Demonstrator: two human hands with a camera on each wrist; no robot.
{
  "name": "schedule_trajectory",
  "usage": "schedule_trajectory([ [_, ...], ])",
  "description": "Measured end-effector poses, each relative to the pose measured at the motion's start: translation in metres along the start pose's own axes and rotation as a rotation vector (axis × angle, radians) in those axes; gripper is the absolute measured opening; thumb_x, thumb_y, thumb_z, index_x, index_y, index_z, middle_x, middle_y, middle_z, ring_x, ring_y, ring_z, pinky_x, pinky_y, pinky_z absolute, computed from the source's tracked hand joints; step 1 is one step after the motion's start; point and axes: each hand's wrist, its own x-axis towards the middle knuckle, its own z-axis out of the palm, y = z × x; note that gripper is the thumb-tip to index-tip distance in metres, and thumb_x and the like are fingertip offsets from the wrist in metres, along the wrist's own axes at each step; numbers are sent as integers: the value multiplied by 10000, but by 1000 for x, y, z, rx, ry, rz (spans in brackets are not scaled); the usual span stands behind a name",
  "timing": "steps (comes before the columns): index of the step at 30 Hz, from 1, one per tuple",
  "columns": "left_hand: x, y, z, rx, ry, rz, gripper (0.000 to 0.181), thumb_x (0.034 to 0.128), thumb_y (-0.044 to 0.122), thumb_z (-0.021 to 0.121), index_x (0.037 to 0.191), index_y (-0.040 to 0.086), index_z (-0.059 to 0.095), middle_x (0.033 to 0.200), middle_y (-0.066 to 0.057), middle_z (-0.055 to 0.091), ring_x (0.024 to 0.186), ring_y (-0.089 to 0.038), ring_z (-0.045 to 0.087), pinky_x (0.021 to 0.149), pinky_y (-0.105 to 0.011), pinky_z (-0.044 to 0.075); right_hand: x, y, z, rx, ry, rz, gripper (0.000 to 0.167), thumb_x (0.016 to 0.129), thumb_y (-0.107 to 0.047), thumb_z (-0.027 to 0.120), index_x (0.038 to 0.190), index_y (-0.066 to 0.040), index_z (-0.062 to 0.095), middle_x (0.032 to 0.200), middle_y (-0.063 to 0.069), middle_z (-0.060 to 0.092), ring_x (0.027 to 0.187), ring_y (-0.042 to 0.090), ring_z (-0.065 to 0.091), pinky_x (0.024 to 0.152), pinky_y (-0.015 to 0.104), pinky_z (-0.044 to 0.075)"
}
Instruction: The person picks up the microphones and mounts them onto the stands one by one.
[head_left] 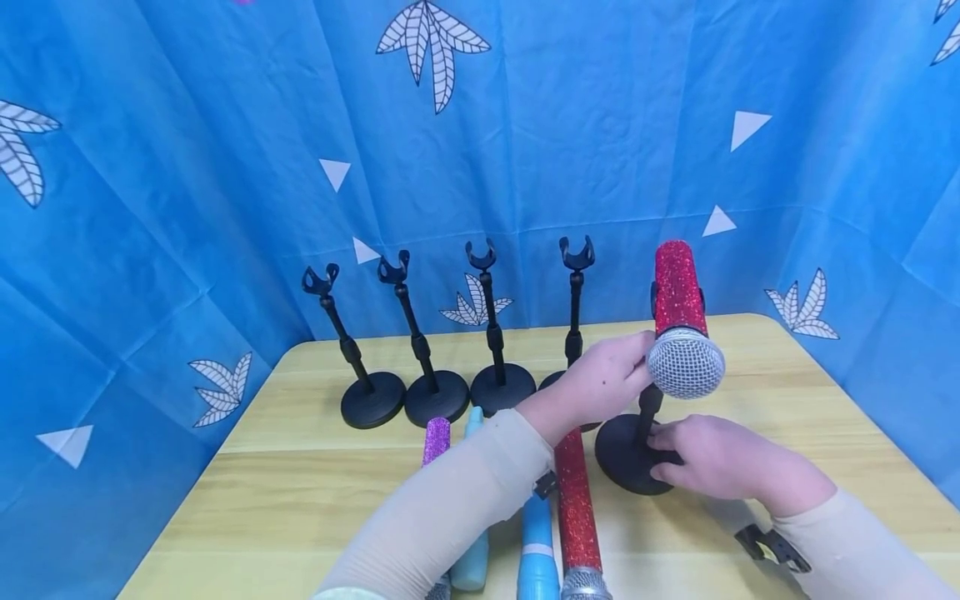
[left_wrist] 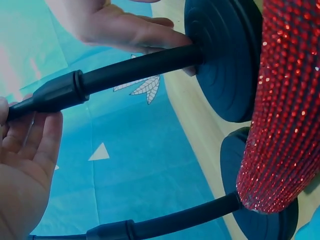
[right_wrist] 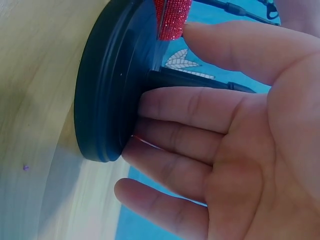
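A glittery red microphone (head_left: 678, 287) with a silver mesh head sits in the clip of a black microphone stand (head_left: 626, 467), its head tilted down to the front. My left hand (head_left: 600, 383) grips the upper pole just below the clip; in the left wrist view, the fingers (left_wrist: 47, 145) curl about the pole. Low at the same stand is my right hand (head_left: 712, 458), its fairly straight fingers (right_wrist: 175, 105) touching the round base (right_wrist: 107, 90) near the foot of the pole. The right thumb stands apart from the fingers. My left hand hides part of the clip.
Several black stands (head_left: 435, 396) with bare clips line the back of the wooden table (head_left: 285, 492). Under and beside my left forearm lie another red microphone (head_left: 577, 500), a blue one (head_left: 536, 533), a purple one (head_left: 437, 437) and a teal one (head_left: 470, 571). A blue curtain (head_left: 592, 150) hangs behind.
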Motion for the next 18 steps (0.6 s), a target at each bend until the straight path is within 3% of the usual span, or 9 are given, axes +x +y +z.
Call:
schedule_trajectory([
  [4,0,0,-1,-26,-19,-29,180,1081,317,497,1213,220,570,911,121,640,901,14,568,819,-158,467,-1,3,1,5,13,-19,328,892,-338,746,1070,-63,765,1032,58,747,959,262,716,847,496,559],
  [8,-1,-2,-1,-34,-62,-45,214,1085,340,477,1259,237,546,862,82,631,904,1,573,826,-180,469,-1,5,2,42,13,-22,298,903,-323,738,1067,-76,767,1015,35,748,939,232,717,835,492,563],
  [11,0,-3,-1,-37,-98,-43,256,1072,342,508,1309,245,519,920,91,651,949,11,592,867,-188,483,-1,6,1,67,10,-24,285,912,-316,732,1072,-83,767,1013,21,749,940,222,717,838,490,563],
  [15,2,-4,0,-13,-154,-43,388,1017,310,630,1378,270,493,1178,151,653,1074,42,600,948,-211,488,1,6,-1,66,2,-28,300,915,-326,729,1081,-78,763,1016,17,748,941,219,718,842,491,563],
  [18,3,-3,3,27,-199,-47,452,997,278,666,1404,273,469,1200,158,641,1084,54,596,963,-192,472,1,5,-1,59,-1,-36,294,916,-323,729,1078,-79,760,1008,14,746,927,209,715,831,491,566],
])
